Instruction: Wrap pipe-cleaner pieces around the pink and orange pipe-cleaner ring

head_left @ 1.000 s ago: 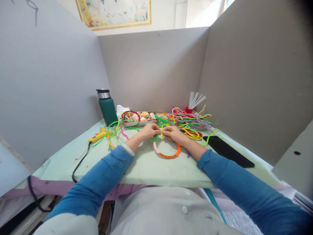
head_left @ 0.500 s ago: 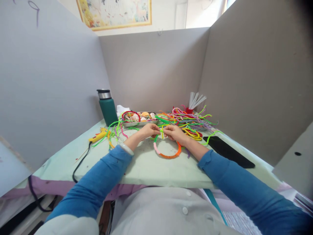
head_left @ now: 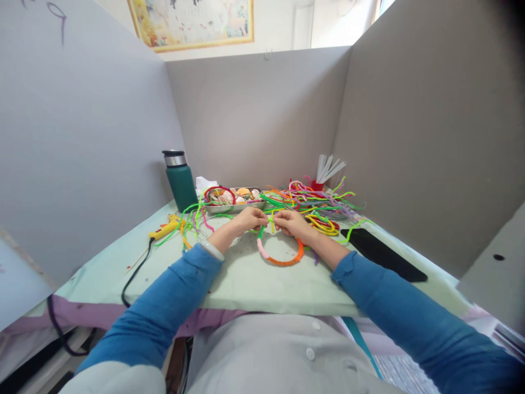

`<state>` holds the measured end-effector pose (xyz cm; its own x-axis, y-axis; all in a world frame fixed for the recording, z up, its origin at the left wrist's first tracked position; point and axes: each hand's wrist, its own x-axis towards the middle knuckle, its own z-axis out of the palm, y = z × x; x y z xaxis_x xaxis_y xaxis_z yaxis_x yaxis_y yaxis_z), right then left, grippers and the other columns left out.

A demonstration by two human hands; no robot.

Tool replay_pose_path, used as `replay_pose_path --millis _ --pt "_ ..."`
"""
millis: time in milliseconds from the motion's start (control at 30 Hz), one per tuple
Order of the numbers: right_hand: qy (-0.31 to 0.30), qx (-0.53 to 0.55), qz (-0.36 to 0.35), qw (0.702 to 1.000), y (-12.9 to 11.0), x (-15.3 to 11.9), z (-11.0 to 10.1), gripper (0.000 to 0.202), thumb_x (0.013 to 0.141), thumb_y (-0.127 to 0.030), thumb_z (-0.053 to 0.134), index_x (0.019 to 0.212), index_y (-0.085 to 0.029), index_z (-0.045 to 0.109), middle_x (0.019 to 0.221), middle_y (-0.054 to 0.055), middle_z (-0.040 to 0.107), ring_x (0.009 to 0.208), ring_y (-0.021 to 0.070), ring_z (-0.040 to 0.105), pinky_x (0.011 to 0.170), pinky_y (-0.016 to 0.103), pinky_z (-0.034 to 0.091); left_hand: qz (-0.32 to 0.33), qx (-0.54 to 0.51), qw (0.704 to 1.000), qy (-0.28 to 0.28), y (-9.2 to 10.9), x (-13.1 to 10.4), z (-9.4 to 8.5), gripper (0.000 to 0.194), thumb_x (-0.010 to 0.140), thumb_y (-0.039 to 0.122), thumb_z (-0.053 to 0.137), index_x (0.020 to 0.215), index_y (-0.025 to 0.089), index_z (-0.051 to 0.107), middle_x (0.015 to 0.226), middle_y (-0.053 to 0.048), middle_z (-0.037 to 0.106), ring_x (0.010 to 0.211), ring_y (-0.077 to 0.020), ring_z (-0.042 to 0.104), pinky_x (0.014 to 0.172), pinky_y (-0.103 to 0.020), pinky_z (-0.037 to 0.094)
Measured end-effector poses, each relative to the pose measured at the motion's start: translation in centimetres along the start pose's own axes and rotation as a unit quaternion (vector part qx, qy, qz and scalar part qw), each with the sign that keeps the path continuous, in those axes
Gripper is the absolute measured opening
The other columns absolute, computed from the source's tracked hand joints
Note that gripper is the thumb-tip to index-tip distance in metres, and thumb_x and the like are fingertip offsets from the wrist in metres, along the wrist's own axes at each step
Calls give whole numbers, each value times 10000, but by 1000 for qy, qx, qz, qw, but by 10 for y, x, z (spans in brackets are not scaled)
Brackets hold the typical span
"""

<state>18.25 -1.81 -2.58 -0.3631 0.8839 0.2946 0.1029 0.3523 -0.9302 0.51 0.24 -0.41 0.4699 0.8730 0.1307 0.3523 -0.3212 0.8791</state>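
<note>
A ring of fuzzy wire (head_left: 284,263), orange, pink and green, hangs below my two hands at the middle of the table. My left hand (head_left: 251,219) pinches its green upper part from the left. From the right, my right hand (head_left: 292,223) pinches the same part, fingertips close to the left ones. A short yellow-green piece (head_left: 273,221) stands out between the fingertips. Behind the hands lies a heap of coloured fuzzy wires (head_left: 303,197), with yellow coils (head_left: 322,224) beside my right hand.
A metal tray (head_left: 233,207) of shells stands behind my left hand. Further left are a green bottle (head_left: 181,183) and a yellow glue gun (head_left: 166,229) with a black cord. On the right lie a black slab (head_left: 381,254) and a red cup (head_left: 317,186) of white sticks.
Both hands stay in the same place, with only a very slight shift of the fingertips around the yellow-green piece.
</note>
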Motion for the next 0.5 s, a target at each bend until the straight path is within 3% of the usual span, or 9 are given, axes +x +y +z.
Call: replay_pose_path --millis 500 --pt "-9 -105 -19 994 -11 -7 4 262 728 -390 508 795 -139 543 621 -5 555 416 42 389 393 174 296 -43 10 999 -10 14 -11 7 241 565 310 650 624 106 536 489 42 424 422 -36 341 437 -191 267"
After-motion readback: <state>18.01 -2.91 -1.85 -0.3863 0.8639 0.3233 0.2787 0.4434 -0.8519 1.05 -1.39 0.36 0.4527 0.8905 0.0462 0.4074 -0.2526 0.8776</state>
